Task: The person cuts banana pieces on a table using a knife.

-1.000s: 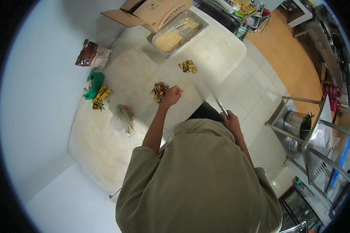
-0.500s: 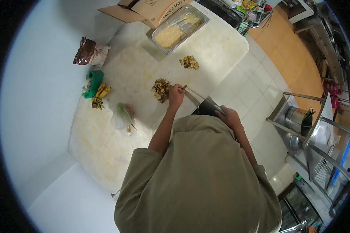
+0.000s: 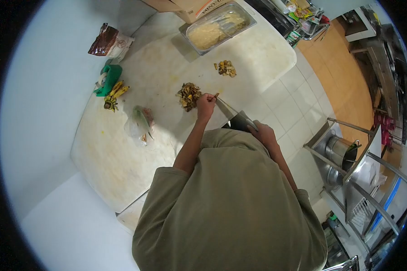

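My right hand (image 3: 263,134) is closed around the handle of a knife (image 3: 228,106), whose blade points left and away from me across the table edge. My left hand (image 3: 206,105) pinches a small brown piece (image 3: 216,95), which is at the knife's tip. Just left of that hand lies a heap of brown and yellow scraps (image 3: 187,95) that look like banana peel. Farther away sits a smaller pile of cut yellow-brown pieces (image 3: 225,68). Whether the blade is cutting into the piece is too small to tell.
A metal tray (image 3: 254,20) of pale mash stands at the back beside a cardboard box (image 3: 185,8). Along the wall are a brown-and-white bag (image 3: 111,43), a green tape dispenser (image 3: 108,79) and bananas (image 3: 117,90). A plastic bag (image 3: 138,124) lies left. A metal rack with a pot (image 3: 341,151) stands right.
The camera view has shifted, so the table's contents appear slightly higher. My hands stay nearly in place, with the small piece still at the knife's tip.
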### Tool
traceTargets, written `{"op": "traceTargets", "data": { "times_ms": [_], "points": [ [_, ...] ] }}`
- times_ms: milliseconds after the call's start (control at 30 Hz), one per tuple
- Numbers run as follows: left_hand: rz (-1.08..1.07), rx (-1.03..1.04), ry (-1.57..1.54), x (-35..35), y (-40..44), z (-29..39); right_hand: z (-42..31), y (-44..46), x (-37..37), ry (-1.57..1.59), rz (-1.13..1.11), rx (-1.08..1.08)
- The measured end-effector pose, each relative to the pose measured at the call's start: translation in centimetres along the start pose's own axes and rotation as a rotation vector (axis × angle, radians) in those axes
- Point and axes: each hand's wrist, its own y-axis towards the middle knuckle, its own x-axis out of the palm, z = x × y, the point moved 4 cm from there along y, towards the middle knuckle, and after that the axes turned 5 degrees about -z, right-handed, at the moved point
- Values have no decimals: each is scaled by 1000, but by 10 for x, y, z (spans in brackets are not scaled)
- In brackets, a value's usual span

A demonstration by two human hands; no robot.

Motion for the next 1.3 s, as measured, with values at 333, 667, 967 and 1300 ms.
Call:
{"op": "traceTargets", "data": {
  "times_ms": [333, 667, 967, 1300],
  "points": [
    [17, 67, -24, 2, -1, 5, -4, 5, -8, -32, -17, 3],
    [-26, 186, 87, -1, -14, 14, 5, -2, -12, 23, -6, 70],
    [-6, 209, 60, 1, -16, 8, 7, -2, -5, -12, 8, -8],
    [64, 199, 58, 13, -10, -4, 4, -4, -2, -32, 8, -17]
  ]
}}
